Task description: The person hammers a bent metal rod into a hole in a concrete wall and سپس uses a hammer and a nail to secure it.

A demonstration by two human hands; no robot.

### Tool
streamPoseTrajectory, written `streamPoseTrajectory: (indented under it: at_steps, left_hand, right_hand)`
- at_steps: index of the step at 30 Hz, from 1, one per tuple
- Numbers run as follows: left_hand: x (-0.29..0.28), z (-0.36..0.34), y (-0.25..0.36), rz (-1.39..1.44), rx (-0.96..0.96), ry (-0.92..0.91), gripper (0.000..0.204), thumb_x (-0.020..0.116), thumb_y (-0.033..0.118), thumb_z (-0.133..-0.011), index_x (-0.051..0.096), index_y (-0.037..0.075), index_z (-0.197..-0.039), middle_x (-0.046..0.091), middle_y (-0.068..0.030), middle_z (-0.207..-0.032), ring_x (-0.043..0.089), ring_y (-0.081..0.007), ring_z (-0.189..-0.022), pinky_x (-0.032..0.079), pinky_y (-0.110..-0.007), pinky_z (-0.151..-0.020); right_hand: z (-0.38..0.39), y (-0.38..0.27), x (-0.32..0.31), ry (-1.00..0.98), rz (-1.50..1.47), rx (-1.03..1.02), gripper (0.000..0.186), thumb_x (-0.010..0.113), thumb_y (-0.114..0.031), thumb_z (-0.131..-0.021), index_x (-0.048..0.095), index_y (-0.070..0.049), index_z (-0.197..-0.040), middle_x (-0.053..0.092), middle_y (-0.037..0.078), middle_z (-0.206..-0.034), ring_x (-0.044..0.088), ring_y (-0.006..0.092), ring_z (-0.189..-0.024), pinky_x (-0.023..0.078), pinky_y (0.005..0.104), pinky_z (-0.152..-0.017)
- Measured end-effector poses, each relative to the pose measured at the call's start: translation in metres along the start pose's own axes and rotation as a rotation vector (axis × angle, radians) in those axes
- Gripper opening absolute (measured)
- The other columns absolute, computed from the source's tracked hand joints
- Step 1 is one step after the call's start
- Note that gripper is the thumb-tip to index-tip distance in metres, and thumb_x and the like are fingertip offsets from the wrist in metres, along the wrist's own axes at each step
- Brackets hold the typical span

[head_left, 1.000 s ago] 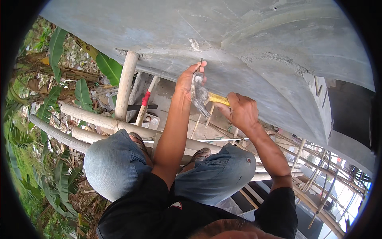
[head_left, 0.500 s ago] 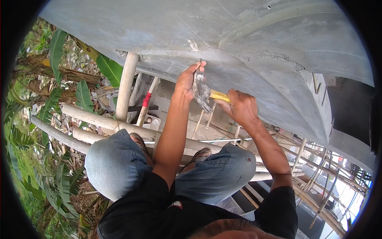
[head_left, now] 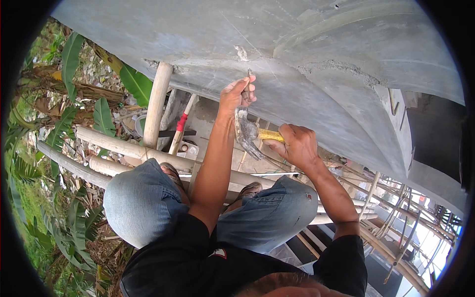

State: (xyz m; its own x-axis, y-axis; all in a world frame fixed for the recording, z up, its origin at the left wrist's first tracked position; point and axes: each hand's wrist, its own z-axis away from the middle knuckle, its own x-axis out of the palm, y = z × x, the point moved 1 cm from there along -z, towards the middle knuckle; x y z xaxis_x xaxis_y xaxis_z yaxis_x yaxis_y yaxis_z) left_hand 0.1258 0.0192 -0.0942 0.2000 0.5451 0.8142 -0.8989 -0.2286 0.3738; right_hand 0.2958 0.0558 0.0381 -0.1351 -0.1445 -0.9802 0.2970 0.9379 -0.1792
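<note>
My left hand [head_left: 232,98] pinches a thin metal chisel [head_left: 249,91], its tip up at the grey concrete wall [head_left: 193,39]. Just above that tip, a small pale chipped patch [head_left: 241,53] shows in the surface. Closed round a yellow handle, my right hand [head_left: 300,146] holds a claw hammer [head_left: 246,130]. The hammer's worn, grey-spattered head is below the chisel's lower end, with a small gap between them, and its claw points down.
Bamboo poles [head_left: 128,147] form scaffolding beneath my bent legs. An upright pole [head_left: 158,104] rises at the left, beside a thinner one with a red wrap [head_left: 182,122]. Banana leaves [head_left: 136,86] and rubble lie far below. More scaffold poles [head_left: 396,260] spread at the lower right.
The hammer and my right hand have moved down, away from the chisel, so more of the chisel shows. My left hand stays almost in place.
</note>
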Motion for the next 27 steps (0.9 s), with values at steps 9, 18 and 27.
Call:
streamPoseTrajectory:
  at_steps: [9, 18, 27]
  left_hand:
    - [0.008, 0.003, 0.025, 0.044, -0.173, 0.057, 0.019, 0.064, 0.018, -0.091, 0.067, 0.002, -0.100, 0.061, 0.0033, -0.071, 0.054, -0.0054, -0.057, 0.049, -0.021, -0.055]
    - [0.013, -0.001, 0.025, 0.133, -0.242, 0.077, 0.020, 0.061, 0.016, -0.093, 0.062, 0.000, -0.105, 0.058, 0.0045, -0.068, 0.052, -0.0027, -0.055, 0.050, -0.016, -0.051]
    - [0.016, -0.007, 0.023, 0.130, -0.197, 0.082, 0.017, 0.059, 0.013, -0.094, 0.062, 0.001, -0.105, 0.065, 0.0011, -0.076, 0.060, -0.0030, -0.062, 0.052, -0.017, -0.051]
  right_hand:
    - [-0.019, -0.011, -0.009, 0.059, -0.015, -0.195, 0.049, 0.078, -0.047, -0.068, 0.052, -0.006, -0.069, 0.055, 0.009, -0.060, 0.056, 0.0271, -0.050, 0.044, 0.0369, -0.047]
    - [-0.033, -0.002, -0.002, -0.087, 0.177, 0.127, 0.051, 0.074, -0.053, -0.071, 0.051, -0.008, -0.066, 0.050, 0.005, -0.055, 0.056, 0.0240, -0.046, 0.046, 0.0349, -0.044]
    - [-0.030, 0.002, -0.002, 0.027, 0.127, 0.045, 0.049, 0.075, -0.050, -0.072, 0.050, -0.008, -0.066, 0.053, 0.007, -0.056, 0.056, 0.0251, -0.046, 0.046, 0.0366, -0.044]
